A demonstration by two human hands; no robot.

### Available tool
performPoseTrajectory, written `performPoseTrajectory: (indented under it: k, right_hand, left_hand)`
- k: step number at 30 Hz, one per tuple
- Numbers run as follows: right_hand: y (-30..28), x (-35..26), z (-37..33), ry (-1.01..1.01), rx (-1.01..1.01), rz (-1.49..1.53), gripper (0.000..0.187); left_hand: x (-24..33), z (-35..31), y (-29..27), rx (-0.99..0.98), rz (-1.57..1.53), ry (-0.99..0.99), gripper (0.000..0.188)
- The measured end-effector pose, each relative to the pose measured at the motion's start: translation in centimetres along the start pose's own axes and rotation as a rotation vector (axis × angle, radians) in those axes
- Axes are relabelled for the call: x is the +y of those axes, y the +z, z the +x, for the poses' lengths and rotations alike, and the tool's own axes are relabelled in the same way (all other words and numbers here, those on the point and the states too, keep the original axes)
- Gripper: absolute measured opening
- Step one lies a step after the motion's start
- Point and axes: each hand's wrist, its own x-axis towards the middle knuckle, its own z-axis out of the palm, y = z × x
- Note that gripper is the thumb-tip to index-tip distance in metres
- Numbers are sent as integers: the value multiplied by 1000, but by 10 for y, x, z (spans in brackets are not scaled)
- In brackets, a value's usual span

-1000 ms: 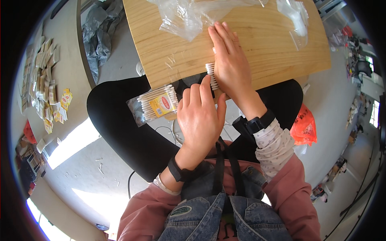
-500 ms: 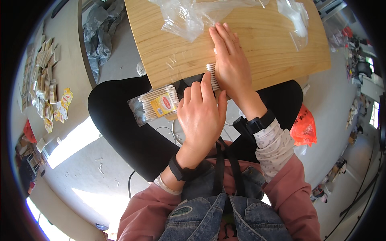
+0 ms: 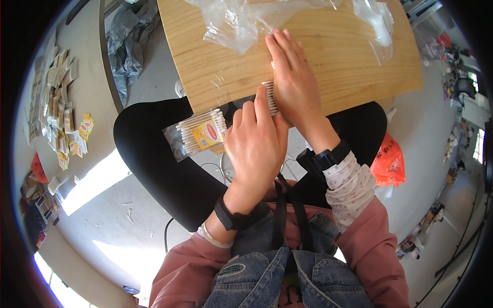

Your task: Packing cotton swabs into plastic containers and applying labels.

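Observation:
My right hand (image 3: 297,82) lies flat along the near edge of the wooden table (image 3: 359,82), fingers stretched out and together. A row of white cotton swabs (image 3: 269,97) shows beside its palm, partly covered by it. My left hand (image 3: 254,138) is bent at this row, with its index fingertip and thumb at the swabs and the other fingers curled under. Left of its knuckles is a clear pack of cotton swabs (image 3: 203,131) with a yellow label, above my dark-clad thigh. Whether the curled fingers touch this pack is hidden.
Crumpled clear plastic (image 3: 231,23) lies at the table's far side, and a clear bag (image 3: 379,25) at far right. Many swab packs (image 3: 59,92) and yellow cards (image 3: 82,128) cover a left-hand surface. A grey plastic bag (image 3: 126,51) and an orange bag (image 3: 389,161) flank the table.
My left hand has shifted very slightly left, its index finger higher along the swab row. My right hand and the labelled pack have hardly moved.

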Motion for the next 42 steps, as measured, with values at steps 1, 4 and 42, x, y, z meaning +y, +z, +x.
performPoseTrajectory:
  k: [1,4,42]
  right_hand:
    - [-1,-1,0,5,-2,12,54]
    - [-1,0,-1,12,-4,15,53]
    - [-1,14,-7,91,257,554,36]
  left_hand:
    - [0,0,0,-1,2,0,50]
    - [0,0,2,12,14,6,49]
    - [-2,4,11,-192,191,268,91]
